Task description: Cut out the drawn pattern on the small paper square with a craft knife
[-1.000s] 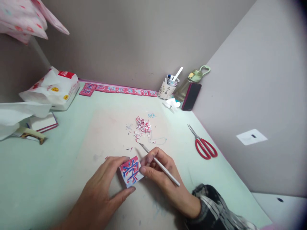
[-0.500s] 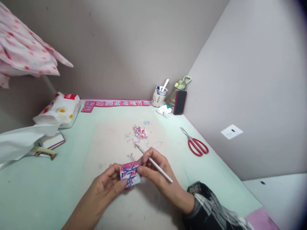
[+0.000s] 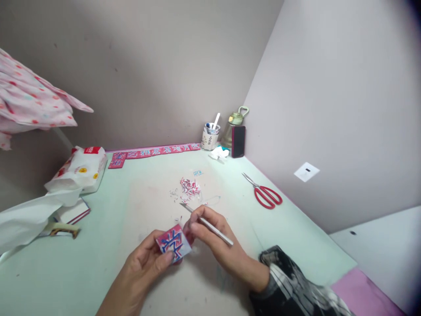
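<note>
Item: one square carving block [image 3: 171, 237], its face coloured pink and white and marked with a blue character; held tilted over the beige area of a pale green tabletop [image 3: 82, 272], near the front. It is gripped by the left hand [image 3: 143, 263], the thumb laid across its lower face and the fingers set behind its left edge.

Tool: one slim metal craft knife [image 3: 220, 235], held like a pen in the closed right hand [image 3: 217, 237], its blade pointed forward and left, clear of the block. The fingertips of that hand are placed at the block's right edge; whether contact is made cannot be told. A black-and-white plaid sleeve [image 3: 289, 281] is worn on the right arm.

Beyond the hands: a heap of red and white shavings [image 3: 190, 186].

Right: scissors [image 3: 257, 186] with red handles, laid flat, blades slightly parted.

Back edge: a row of pink character tiles [image 3: 161, 151]; a labelled cup [image 3: 209, 141] filled with pens; crumpled tissue [image 3: 218, 152]; a green-lidded bottle [image 3: 227, 135], against which a smartphone [image 3: 238, 141] is stood upright.

Left: a tissue pack [image 3: 83, 166], with a white sheet [image 3: 33, 217] pulled partly over a notebook [image 3: 74, 211]. Above, a spotted pink cloth [image 3: 33, 98] is hung.
</note>
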`<action>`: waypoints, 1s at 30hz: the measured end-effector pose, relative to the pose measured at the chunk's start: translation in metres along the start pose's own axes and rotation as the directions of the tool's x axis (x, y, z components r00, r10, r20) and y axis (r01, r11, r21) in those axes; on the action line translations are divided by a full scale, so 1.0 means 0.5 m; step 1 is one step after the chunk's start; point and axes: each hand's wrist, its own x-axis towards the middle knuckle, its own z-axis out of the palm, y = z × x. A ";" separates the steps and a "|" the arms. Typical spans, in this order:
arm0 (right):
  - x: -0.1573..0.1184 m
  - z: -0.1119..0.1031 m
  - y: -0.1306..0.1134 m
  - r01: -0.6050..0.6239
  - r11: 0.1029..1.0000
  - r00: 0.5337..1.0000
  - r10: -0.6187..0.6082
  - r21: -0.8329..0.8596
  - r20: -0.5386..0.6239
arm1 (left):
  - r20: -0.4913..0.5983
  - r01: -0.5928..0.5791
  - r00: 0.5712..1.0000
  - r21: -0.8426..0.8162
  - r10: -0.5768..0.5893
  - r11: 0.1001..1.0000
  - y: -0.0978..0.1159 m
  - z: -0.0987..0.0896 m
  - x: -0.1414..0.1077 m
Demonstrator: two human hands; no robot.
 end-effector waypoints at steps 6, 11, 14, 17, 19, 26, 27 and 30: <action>-0.037 -0.007 -0.008 0.348 0.811 0.928 -0.368 -0.470 0.052 | -0.140 -0.004 0.990 -0.039 -0.001 0.999 -0.005 -0.006 0.003; -0.040 0.007 -0.005 0.486 0.689 0.862 -0.480 -0.538 0.163 | -0.102 0.019 0.994 -0.062 -0.025 0.998 -0.010 -0.011 0.003; -0.039 0.010 -0.004 0.500 0.645 0.849 -0.497 -0.578 0.179 | -0.086 0.045 0.995 -0.075 -0.051 0.996 -0.011 -0.011 -0.001; -0.036 0.014 -0.007 0.518 0.614 0.838 -0.501 -0.595 0.213 | -0.106 0.036 0.993 -0.077 -0.044 0.996 -0.010 -0.010 -0.003; -0.033 0.017 -0.008 0.549 0.577 0.817 -0.524 -0.605 0.241 | -0.127 0.018 0.992 -0.048 -0.024 0.999 -0.010 -0.010 -0.004; -0.036 0.014 -0.014 0.579 0.526 0.799 -0.517 -0.622 0.307 | -0.146 0.007 0.989 0.031 -0.002 0.999 -0.013 -0.013 -0.001; -0.038 0.009 -0.014 0.554 0.561 0.817 -0.509 -0.616 0.272 | -0.143 0.010 0.990 0.028 -0.006 1.000 -0.014 -0.013 -0.001; -0.041 -0.003 -0.011 0.425 0.706 0.890 -0.441 -0.567 0.118 | -0.144 -0.013 0.989 0.043 0.019 0.999 -0.014 -0.013 0.000</action>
